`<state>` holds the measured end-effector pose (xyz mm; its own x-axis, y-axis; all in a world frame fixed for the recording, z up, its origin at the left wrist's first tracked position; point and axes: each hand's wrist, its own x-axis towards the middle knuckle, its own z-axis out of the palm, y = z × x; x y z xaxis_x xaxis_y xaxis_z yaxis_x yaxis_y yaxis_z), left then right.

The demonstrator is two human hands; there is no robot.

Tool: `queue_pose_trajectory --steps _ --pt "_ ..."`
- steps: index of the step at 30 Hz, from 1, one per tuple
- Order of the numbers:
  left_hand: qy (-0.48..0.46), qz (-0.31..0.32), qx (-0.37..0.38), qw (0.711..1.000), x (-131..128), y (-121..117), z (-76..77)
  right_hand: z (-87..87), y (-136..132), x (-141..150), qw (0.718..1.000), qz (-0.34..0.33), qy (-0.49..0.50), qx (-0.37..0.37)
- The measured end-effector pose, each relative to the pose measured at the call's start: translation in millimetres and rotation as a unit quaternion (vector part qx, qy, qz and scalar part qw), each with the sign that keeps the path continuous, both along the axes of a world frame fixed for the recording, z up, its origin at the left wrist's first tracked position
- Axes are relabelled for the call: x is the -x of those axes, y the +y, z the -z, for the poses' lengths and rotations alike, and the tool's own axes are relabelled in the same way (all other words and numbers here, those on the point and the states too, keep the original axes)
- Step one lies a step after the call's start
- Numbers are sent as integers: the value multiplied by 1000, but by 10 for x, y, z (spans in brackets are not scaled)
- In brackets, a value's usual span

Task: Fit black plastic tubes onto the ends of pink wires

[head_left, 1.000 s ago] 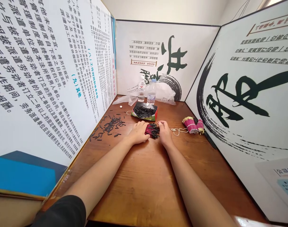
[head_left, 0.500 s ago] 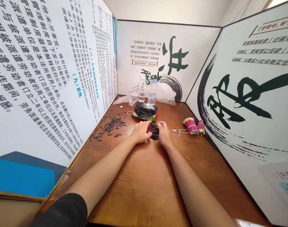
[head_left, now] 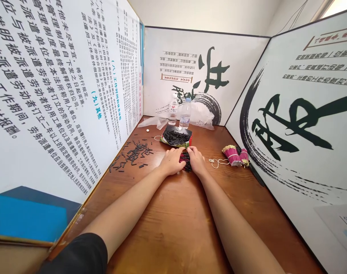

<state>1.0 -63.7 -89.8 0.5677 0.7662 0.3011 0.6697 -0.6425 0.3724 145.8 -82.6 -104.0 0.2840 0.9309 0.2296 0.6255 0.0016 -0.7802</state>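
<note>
Between my hands a bundle of thin magenta sticks with black ends point(head_left: 186, 163) lies on the wooden table. My left hand point(head_left: 172, 161) curls over its left side, with the thumb along the near part. My right hand point(head_left: 196, 160) is closed at its right side, thumb and forefinger together near the far end. The two hands almost meet there, and the fingers partly hide the sticks. Just beyond stands an open box point(head_left: 176, 137) full of short black tubes. More loose black tubes point(head_left: 135, 154) are scattered to the left of my left hand.
Two bundles of magenta sticks with gold tips point(head_left: 232, 155) lie at the right, beside a white cord loop point(head_left: 217, 163). Behind the box are two water bottles point(head_left: 185, 114) and clear plastic bags point(head_left: 203, 120). Printed panels point(head_left: 190, 42) wall the table on three sides.
My right fingers have shifted slightly in toward my left hand at the bundle's far end. The camera view has shifted a little; the other things lie as before.
</note>
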Motion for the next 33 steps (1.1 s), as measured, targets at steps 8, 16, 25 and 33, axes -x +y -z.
queue_pose_trajectory --steps 8,16,25,33 --pt "4 6 11 1000 3 25 4 21 62 -47 999 -26 -17 25" --pt "20 7 8 1000 3 12 0 15 46 -20 1000 -9 -11 15" --pt "16 10 8 1000 -2 28 12 -11 33 -10 999 -13 -26 28" --pt "24 8 9 1000 -1 36 23 11 42 -30 1000 -11 -14 19"
